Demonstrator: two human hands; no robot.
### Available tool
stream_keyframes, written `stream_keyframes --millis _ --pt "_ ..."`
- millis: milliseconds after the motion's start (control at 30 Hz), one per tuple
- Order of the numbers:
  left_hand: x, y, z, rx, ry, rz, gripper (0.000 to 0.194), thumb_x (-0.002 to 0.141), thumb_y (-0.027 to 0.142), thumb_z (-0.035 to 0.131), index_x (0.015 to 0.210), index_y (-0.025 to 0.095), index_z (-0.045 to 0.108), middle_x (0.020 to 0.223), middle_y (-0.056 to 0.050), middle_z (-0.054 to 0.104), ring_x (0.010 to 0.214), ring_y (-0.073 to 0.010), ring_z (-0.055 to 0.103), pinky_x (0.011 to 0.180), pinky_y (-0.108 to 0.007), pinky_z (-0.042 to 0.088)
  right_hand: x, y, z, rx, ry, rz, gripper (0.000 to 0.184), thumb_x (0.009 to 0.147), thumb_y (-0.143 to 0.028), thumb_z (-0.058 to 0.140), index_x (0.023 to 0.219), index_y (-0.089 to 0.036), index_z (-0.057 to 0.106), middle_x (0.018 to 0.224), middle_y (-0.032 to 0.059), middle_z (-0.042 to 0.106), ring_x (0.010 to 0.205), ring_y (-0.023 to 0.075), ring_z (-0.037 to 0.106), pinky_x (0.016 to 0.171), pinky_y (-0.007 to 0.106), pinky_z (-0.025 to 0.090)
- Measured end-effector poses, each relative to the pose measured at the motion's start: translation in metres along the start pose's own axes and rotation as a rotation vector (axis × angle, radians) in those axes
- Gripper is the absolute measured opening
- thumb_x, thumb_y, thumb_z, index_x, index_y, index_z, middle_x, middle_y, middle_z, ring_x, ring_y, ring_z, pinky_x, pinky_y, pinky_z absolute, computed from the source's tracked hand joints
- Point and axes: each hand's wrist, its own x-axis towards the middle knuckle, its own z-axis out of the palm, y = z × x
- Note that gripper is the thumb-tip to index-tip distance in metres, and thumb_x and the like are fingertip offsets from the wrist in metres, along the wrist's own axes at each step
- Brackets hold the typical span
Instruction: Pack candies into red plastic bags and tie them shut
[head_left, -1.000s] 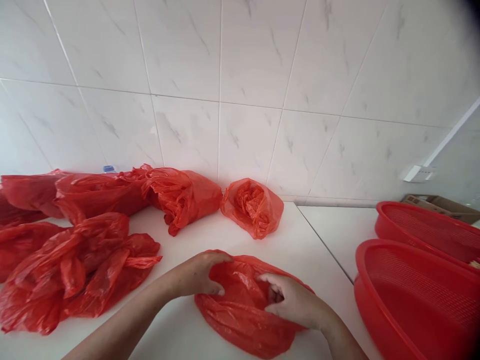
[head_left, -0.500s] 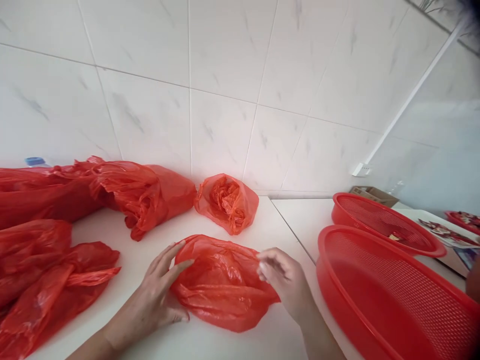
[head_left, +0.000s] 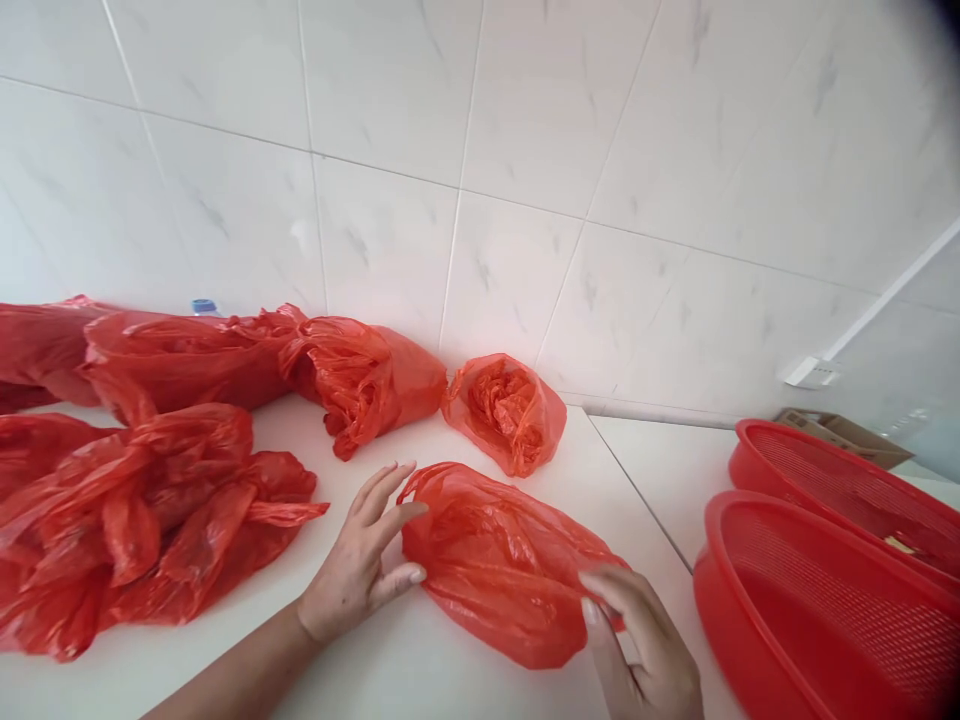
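Observation:
A crumpled red plastic bag (head_left: 502,560) lies on the white counter (head_left: 420,670) in front of me. My left hand (head_left: 364,560) rests against the bag's left end with fingers stretched out and apart. My right hand (head_left: 645,650) touches the bag's right end, fingers extended and loosely together, nothing clasped in them.
A small bunched red bag (head_left: 506,412) sits near the tiled wall. A long red bag (head_left: 247,360) and a heap of red bags (head_left: 135,510) fill the left. Two red mesh baskets (head_left: 817,610) stand at the right, with a cardboard box (head_left: 847,435) behind.
Both hands have let go of the bag they gripped a second ago and now lie open at its ends. The bag lies flatter and longer; the view shifted back left.

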Motion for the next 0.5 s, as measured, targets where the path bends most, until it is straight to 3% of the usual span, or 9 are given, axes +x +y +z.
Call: stream_keyframes --millis 67,167,267,300,367,500 --pt "0.001 0.003 -0.002 0.074 -0.026 0.094 0.063 0.073 0.069 0.054 0.116 0.023 0.059 0.145 -0.014 0.039 0.136 -0.0402 0.024 0.107 -0.059 0.023 0.02 -0.008 0.009 -0.05 -0.165 -0.083 0.024 0.091 -0.032 0.043 0.098 -0.026 0.064 0.101 0.0071 0.065 0.093 0.0212 0.061 0.078 0.032 0.051" --pt "0.005 0.016 -0.003 0.103 -0.197 0.214 0.067 0.07 0.065 0.062 0.123 0.024 0.055 0.136 -0.015 0.052 0.13 -0.042 0.034 0.107 -0.064 0.015 0.051 -0.019 0.032 -0.195 -0.521 -0.112 0.027 0.09 -0.028 0.04 0.1 -0.026 0.065 0.093 0.0045 0.067 0.081 0.02 0.063 0.073 0.034 0.05" --pt "0.008 0.034 -0.002 0.065 -0.294 0.248 0.033 0.087 0.04 0.055 0.116 0.025 0.059 0.101 -0.008 0.07 0.102 -0.0314 0.059 0.108 -0.057 0.021 0.071 -0.025 0.058 -0.298 -0.771 -0.095 0.023 0.081 -0.024 0.051 0.096 -0.025 0.069 0.092 0.0046 0.067 0.083 0.0221 0.063 0.075 0.034 0.047" --pt "0.008 0.039 -0.001 0.059 -0.289 0.245 0.023 0.09 0.03 0.049 0.108 0.026 0.063 0.086 -0.005 0.07 0.087 -0.0264 0.062 0.107 -0.053 0.025 0.075 -0.024 0.066 -0.301 -0.807 -0.086 0.022 0.077 -0.023 0.055 0.095 -0.024 0.069 0.093 0.0054 0.066 0.085 0.0228 0.062 0.076 0.034 0.046" --pt "0.007 0.046 0.0 0.068 -0.269 0.256 0.03 0.092 0.017 0.038 0.088 0.027 0.066 0.066 -0.001 0.064 0.065 -0.02 0.058 0.103 -0.048 0.03 0.079 -0.021 0.079 -0.259 -0.819 -0.059 0.024 0.075 -0.021 0.057 0.096 -0.023 0.069 0.097 0.0066 0.064 0.088 0.0224 0.061 0.076 0.033 0.045" --pt "0.006 0.045 0.001 0.109 -0.291 0.32 0.036 0.091 0.01 0.031 0.077 0.023 0.061 0.062 -0.002 0.059 0.059 -0.0181 0.05 0.092 -0.045 0.037 0.079 -0.01 0.09 -0.172 -0.783 -0.024 0.032 0.079 -0.021 0.053 0.109 -0.023 0.065 0.105 0.0068 0.061 0.091 0.0207 0.059 0.076 0.031 0.045"
